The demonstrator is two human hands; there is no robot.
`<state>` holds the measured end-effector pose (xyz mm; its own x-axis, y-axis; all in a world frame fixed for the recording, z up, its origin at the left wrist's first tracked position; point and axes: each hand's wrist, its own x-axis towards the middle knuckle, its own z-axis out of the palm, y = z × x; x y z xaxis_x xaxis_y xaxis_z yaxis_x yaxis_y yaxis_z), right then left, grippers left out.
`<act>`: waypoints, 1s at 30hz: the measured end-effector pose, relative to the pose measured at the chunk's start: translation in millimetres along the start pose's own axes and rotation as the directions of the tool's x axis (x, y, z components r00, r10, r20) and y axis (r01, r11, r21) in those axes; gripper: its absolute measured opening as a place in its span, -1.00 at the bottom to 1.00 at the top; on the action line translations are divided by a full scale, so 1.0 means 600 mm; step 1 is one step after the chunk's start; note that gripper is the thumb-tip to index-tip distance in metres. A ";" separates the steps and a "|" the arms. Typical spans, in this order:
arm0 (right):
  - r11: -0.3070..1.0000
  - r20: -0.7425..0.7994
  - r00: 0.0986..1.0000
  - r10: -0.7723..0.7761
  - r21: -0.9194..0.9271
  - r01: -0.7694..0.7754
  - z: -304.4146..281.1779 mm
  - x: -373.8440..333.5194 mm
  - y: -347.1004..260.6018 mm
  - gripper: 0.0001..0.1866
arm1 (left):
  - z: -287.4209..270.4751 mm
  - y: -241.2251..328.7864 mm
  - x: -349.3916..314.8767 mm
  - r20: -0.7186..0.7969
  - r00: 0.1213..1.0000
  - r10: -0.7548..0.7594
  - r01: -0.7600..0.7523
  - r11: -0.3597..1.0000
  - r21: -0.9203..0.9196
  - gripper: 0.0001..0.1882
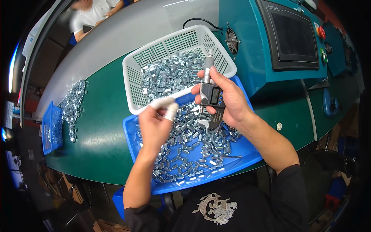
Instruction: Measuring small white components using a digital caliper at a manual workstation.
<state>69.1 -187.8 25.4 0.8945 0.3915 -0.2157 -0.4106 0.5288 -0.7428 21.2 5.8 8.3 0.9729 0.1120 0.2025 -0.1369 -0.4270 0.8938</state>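
Observation:
A digital micrometer point(211, 95) with a small screen is gripped in my right hand point(232, 98), its thimble pointing up and away and its frame low in the palm. My left hand point(154, 123) is closed beside it, white coverings on the thumb and a finger. The fingertips are pressed together and a little blurred, so whatever they hold, if anything, is hidden. Below both hands lies a blue tray point(181, 151) with many loose metal hex pieces point(199, 133). A white perforated basket point(133, 83) behind it holds more such metal pieces point(170, 73).
On the green table point(102, 135), a heap of metal pieces point(73, 102) lies at left by a small blue basket point(48, 129). At right stands a teal machine point(247, 50) with a dark screen point(291, 33). Another person point(94, 15) sits across the table. A thin rod point(230, 157) rests in the tray.

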 end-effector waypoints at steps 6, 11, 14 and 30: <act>1.000 0.008 1.000 0.011 -0.016 -0.011 0.005 0.002 0.003 -0.56 | 0.018 -0.002 -0.020 0.178 0.980 -0.094 -0.037 0.786 0.617 -0.72; 0.999 -0.026 0.999 0.034 -0.041 -0.035 0.012 -0.002 0.003 -0.57 | 0.017 -0.018 -0.024 0.223 0.974 0.040 -0.174 0.761 0.625 -0.72; 0.998 -0.040 0.999 0.032 -0.047 -0.033 0.008 -0.002 0.006 -0.56 | 0.020 -0.003 -0.020 0.218 0.973 -0.080 -0.030 0.888 0.458 -0.75; 0.999 -0.023 1.000 0.011 0.034 -0.010 0.004 -0.001 0.000 -0.51 | 0.019 0.022 -0.026 0.391 0.895 -0.216 0.383 0.821 -0.424 -0.73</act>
<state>67.9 -186.0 27.0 0.8937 0.3803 -0.2381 -0.4255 0.5498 -0.7188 6.1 -11.9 12.4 0.9730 -0.1578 -0.1684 0.1816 0.0730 0.9807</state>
